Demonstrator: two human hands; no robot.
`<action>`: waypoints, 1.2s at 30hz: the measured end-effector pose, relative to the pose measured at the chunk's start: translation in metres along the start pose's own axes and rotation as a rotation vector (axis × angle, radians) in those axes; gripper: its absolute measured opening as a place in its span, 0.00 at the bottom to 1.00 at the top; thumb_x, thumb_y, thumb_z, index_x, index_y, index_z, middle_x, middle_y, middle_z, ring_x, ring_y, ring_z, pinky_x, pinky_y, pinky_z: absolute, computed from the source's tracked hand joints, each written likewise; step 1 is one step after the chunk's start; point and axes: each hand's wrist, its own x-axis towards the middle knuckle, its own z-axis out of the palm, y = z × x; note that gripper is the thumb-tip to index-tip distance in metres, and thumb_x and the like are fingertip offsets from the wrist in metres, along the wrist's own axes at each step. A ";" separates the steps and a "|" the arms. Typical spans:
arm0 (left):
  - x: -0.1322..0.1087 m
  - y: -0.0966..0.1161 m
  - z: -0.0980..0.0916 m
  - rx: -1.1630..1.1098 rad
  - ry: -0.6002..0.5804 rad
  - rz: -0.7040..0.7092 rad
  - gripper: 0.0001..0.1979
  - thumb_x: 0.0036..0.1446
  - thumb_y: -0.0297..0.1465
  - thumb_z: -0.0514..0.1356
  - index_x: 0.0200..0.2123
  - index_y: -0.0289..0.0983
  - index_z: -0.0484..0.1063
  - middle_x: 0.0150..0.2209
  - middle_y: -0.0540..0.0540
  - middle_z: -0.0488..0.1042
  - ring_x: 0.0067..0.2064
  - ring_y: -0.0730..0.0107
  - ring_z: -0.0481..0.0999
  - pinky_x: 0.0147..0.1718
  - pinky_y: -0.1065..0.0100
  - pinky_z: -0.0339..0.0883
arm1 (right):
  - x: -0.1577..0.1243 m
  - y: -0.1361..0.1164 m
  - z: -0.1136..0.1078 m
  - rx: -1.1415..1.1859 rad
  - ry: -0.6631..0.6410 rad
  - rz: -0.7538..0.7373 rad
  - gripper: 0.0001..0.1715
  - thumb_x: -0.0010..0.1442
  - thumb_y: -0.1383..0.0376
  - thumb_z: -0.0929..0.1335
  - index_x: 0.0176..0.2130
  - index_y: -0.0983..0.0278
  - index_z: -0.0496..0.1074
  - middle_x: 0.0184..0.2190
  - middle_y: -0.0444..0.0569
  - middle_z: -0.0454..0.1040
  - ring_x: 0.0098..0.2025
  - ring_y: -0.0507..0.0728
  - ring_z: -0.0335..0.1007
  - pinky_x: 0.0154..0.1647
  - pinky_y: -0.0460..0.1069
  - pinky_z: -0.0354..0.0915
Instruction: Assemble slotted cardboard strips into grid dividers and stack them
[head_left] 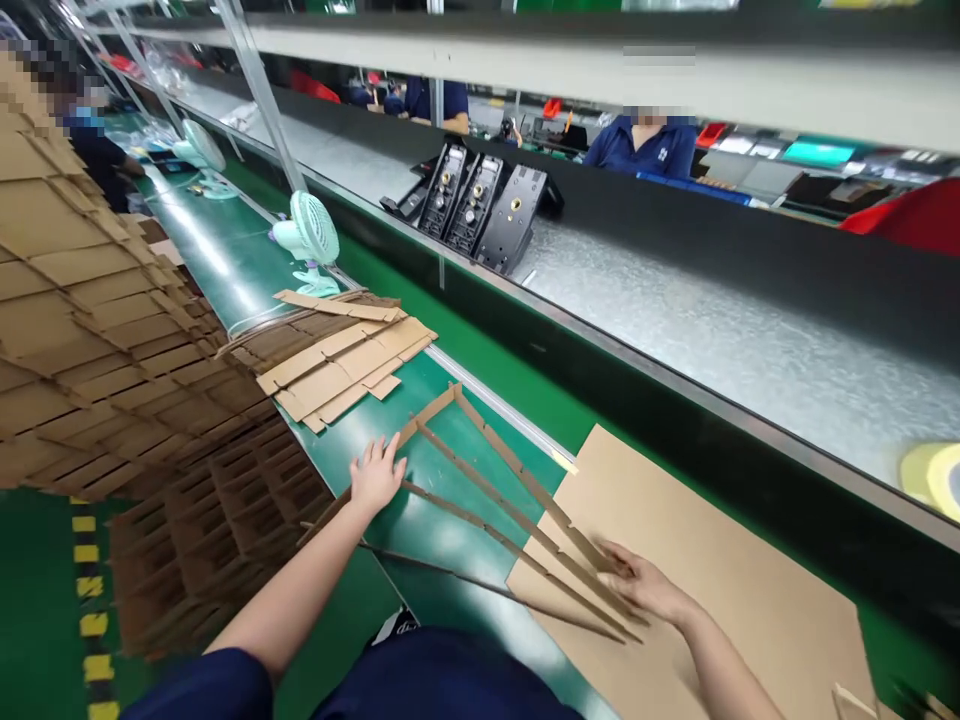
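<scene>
Slotted cardboard strips stand on edge over the green bench, several long ones fanning out from one cross strip at their far end. My left hand is on that cross strip, fingers curled over its top edge. Toward the near end, my right hand has its fingers and thumb about the long strips, where they come close together. Their near ends lie above a flat cardboard sheet. Just beyond my left hand is a loose pile of flat slotted cardboard pieces.
Tall stacks of cardboard dividers rise at the left. A mint-green fan stands on the bench. Behind a raised edge runs a grey conveyor bearing black device housings. Co-workers sit across it; one wears a navy shirt.
</scene>
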 end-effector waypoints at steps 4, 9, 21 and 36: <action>0.003 -0.001 0.000 0.011 0.025 0.003 0.29 0.64 0.42 0.44 0.66 0.41 0.51 0.65 0.38 0.55 0.66 0.51 0.51 0.57 0.42 0.51 | 0.025 -0.005 -0.015 -0.499 0.158 0.103 0.20 0.60 0.62 0.61 0.48 0.59 0.74 0.42 0.52 0.77 0.47 0.63 0.71 0.51 0.56 0.62; 0.000 -0.003 0.004 0.003 0.099 0.035 0.28 0.64 0.42 0.44 0.64 0.39 0.54 0.64 0.36 0.57 0.65 0.47 0.52 0.56 0.39 0.50 | 0.032 -0.019 -0.033 -0.631 0.763 0.246 0.25 0.63 0.61 0.58 0.57 0.63 0.65 0.57 0.57 0.66 0.60 0.66 0.57 0.54 0.61 0.58; -0.062 0.089 0.026 -0.102 -0.075 0.914 0.17 0.63 0.42 0.50 0.49 0.41 0.70 0.47 0.43 0.76 0.51 0.59 0.71 0.56 0.52 0.52 | 0.001 -0.033 0.042 -0.671 0.397 0.078 0.16 0.63 0.64 0.61 0.44 0.60 0.75 0.42 0.51 0.77 0.48 0.60 0.67 0.49 0.54 0.57; -0.093 0.149 0.042 -0.036 -0.268 1.031 0.15 0.65 0.38 0.48 0.38 0.41 0.73 0.36 0.45 0.75 0.42 0.63 0.73 0.40 0.64 0.62 | -0.102 -0.024 0.163 -0.602 0.347 -0.032 0.16 0.66 0.62 0.59 0.43 0.62 0.73 0.41 0.53 0.75 0.46 0.60 0.68 0.48 0.54 0.58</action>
